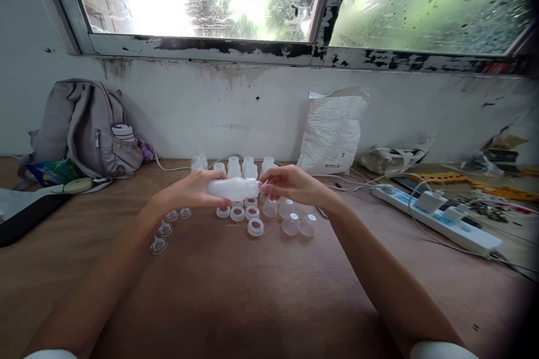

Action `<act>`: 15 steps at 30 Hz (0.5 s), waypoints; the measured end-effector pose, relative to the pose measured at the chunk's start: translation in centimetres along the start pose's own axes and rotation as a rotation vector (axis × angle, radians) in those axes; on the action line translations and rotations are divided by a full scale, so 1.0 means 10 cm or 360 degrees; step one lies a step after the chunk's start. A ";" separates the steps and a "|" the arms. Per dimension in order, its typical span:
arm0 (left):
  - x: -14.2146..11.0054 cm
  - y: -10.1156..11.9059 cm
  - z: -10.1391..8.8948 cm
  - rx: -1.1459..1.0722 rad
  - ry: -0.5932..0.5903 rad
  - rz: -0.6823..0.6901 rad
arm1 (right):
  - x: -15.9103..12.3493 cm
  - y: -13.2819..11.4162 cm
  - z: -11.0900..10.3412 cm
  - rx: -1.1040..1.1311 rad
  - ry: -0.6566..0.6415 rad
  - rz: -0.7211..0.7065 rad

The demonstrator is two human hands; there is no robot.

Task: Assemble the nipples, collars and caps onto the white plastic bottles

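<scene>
My left hand (191, 190) is wrapped round a small white plastic bottle (233, 188), held on its side above the brown table (236, 291) with its neck pointing right. My right hand (290, 182) is pinched at the bottle's mouth; whatever its fingertips hold is too small to make out. Under and behind the hands lie several white screw rings (255, 226), clear caps (290, 225) and clear teats (159, 245). More upright white bottles (234, 165) stand in a row by the wall.
A grey backpack (84, 129) leans on the wall at the left, and a white plastic bag (332, 132) stands behind the bottles. A white power strip (438, 216) with plugs and cables lies at the right. A dark flat object (25, 219) sits at the left edge.
</scene>
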State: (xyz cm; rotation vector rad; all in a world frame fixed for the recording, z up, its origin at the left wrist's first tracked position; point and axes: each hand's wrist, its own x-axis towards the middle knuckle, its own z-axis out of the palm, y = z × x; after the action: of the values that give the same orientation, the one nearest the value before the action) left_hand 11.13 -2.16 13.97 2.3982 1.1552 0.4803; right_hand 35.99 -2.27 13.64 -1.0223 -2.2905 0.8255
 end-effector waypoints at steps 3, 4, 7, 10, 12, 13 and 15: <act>0.00 0.00 0.00 0.0011 -0.0017 -0.0013 | 0.01 0.00 0.01 -0.0109 -0.0054 0.0029; 0.01 -0.01 0.00 0.0011 -0.0020 -0.0015 | 0.01 0.00 0.01 -0.0128 -0.0052 0.0025; 0.01 -0.01 0.01 -0.0002 -0.0027 -0.0018 | 0.01 -0.02 0.03 -0.0138 -0.0005 -0.0002; 0.01 -0.01 0.02 -0.0023 -0.0029 -0.0001 | 0.02 -0.04 0.08 -0.0143 0.0075 -0.0033; 0.01 0.01 0.03 -0.0029 -0.0029 0.0014 | 0.02 -0.06 0.12 -0.0168 0.0127 -0.0073; 0.00 0.02 0.03 -0.0026 -0.0026 0.0020 | 0.03 -0.06 0.14 -0.0175 0.0141 -0.0092; -0.01 0.04 0.03 -0.0013 -0.0006 0.0037 | 0.04 -0.06 0.17 -0.0148 0.0149 -0.0107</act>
State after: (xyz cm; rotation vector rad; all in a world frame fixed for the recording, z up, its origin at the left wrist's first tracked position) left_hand 11.50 -2.50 13.90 2.4073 1.1227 0.4871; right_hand 34.37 -2.84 12.92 -0.9968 -2.2882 0.6362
